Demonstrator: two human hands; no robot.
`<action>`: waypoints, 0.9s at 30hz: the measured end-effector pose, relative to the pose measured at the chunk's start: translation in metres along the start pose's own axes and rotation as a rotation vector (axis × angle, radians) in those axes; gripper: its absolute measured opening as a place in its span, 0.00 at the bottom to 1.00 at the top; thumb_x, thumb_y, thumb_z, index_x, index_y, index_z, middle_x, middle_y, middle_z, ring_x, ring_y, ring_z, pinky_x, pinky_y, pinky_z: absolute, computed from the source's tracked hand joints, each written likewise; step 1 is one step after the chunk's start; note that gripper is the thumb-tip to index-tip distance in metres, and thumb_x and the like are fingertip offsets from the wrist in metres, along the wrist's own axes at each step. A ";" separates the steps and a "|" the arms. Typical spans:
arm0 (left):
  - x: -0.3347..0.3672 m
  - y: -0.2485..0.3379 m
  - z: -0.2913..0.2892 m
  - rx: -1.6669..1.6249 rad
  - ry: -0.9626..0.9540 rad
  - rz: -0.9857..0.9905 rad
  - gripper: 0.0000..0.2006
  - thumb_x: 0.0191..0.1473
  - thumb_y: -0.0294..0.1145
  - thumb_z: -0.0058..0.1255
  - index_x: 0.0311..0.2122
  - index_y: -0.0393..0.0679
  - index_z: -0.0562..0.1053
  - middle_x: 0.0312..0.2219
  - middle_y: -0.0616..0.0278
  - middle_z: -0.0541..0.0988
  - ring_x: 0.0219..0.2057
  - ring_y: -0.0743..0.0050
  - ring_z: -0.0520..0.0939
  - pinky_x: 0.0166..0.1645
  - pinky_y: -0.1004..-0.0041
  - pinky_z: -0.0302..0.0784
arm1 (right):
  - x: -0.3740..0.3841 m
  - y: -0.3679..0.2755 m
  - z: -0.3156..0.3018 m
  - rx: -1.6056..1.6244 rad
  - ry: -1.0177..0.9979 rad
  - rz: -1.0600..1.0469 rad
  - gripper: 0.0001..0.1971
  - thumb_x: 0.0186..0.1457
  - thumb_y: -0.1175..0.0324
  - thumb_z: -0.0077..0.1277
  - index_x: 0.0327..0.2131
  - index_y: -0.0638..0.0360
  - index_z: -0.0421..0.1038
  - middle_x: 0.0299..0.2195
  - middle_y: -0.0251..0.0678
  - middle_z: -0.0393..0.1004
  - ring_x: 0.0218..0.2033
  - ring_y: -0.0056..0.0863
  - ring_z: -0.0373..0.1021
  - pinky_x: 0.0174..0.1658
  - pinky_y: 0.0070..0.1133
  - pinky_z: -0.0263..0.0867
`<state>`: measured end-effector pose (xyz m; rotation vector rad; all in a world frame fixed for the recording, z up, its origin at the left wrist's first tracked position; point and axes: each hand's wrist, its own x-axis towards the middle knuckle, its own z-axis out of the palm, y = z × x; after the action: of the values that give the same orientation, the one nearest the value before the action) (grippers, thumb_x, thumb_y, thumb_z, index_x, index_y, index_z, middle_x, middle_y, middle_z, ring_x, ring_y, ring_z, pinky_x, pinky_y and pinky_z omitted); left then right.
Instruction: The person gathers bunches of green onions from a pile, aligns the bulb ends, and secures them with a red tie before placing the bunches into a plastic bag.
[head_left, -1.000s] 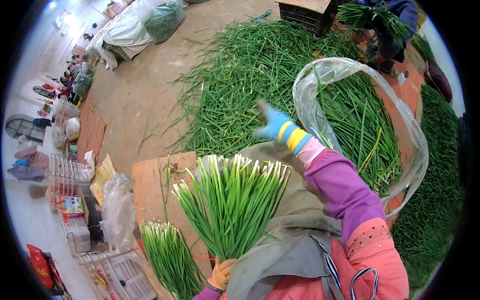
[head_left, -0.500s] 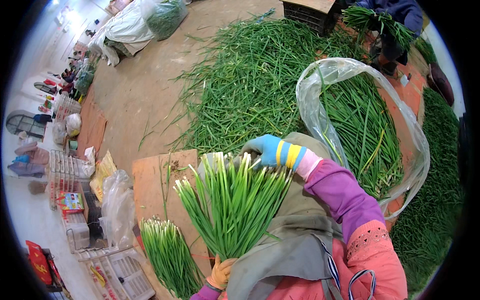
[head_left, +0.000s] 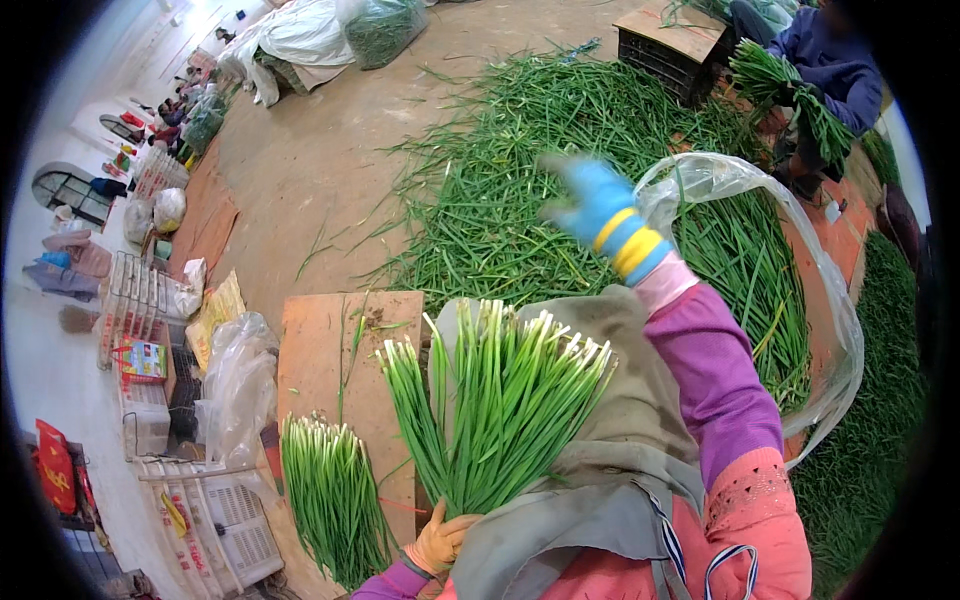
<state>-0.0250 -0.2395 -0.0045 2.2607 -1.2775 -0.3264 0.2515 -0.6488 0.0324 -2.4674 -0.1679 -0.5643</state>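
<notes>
My left hand point(head_left: 440, 540), in an orange glove, is closed around the leafy lower part of a bunch of garlic chives point(head_left: 500, 410). The bunch fans out over my lap with its pale cut ends pointing away from me. My right hand point(head_left: 598, 208), in a blue glove with yellow stripes, is raised over the loose chives point(head_left: 500, 200) heaped on the floor. Its fingers look apart and hold nothing, though their tips are blurred. Left of my lap, a second bunch of chives point(head_left: 332, 490) lies on a brown board point(head_left: 340, 345), pale ends outward.
A clear plastic bag point(head_left: 845, 330) stands open at my right with chives inside. Farther right lies a dark green heap point(head_left: 870, 430). A co-worker point(head_left: 830, 70) holds chives near a black crate point(head_left: 660, 65). White crates point(head_left: 215, 530) and plastic sheeting point(head_left: 240, 375) are at left.
My right hand has lifted off the pale ends of the bunch and moved away and to the right, over the heap. My left hand keeps its hold. The view has shifted slightly.
</notes>
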 end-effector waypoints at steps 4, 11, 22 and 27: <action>-0.001 -0.002 0.002 0.040 -0.014 0.053 0.13 0.48 0.31 0.38 0.42 0.54 0.67 0.43 0.68 0.72 0.43 0.76 0.73 0.51 0.41 0.52 | -0.010 -0.065 0.034 0.358 -0.743 -0.086 0.35 0.34 0.52 0.60 0.47 0.60 0.65 0.45 0.46 0.67 0.45 0.37 0.65 0.48 0.27 0.60; -0.007 -0.004 0.007 0.010 -0.017 0.074 0.16 0.47 0.31 0.38 0.44 0.55 0.67 0.43 0.69 0.71 0.45 0.75 0.72 0.57 0.42 0.41 | -0.011 -0.078 0.035 0.506 -1.062 0.018 0.13 0.34 0.62 0.60 0.26 0.59 0.75 0.23 0.35 0.74 0.24 0.23 0.70 0.28 0.21 0.66; -0.010 -0.010 0.012 0.017 0.029 0.110 0.18 0.47 0.30 0.38 0.45 0.57 0.66 0.43 0.71 0.71 0.46 0.76 0.72 0.58 0.42 0.39 | 0.016 -0.026 -0.008 -0.266 0.164 0.142 0.30 0.40 0.59 0.56 0.48 0.59 0.61 0.41 0.43 0.69 0.43 0.40 0.65 0.50 0.31 0.57; -0.012 -0.009 0.013 -0.065 -0.009 0.009 0.19 0.46 0.28 0.39 0.46 0.57 0.64 0.43 0.70 0.71 0.45 0.75 0.72 0.58 0.42 0.39 | -0.018 -0.094 0.015 -0.239 -0.928 -0.251 0.23 0.36 0.45 0.53 0.35 0.48 0.74 0.33 0.33 0.73 0.40 0.35 0.67 0.41 0.32 0.60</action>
<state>-0.0301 -0.2298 -0.0205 2.2008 -1.2627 -0.3696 0.2176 -0.5628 0.0630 -2.7703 -0.8144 0.5416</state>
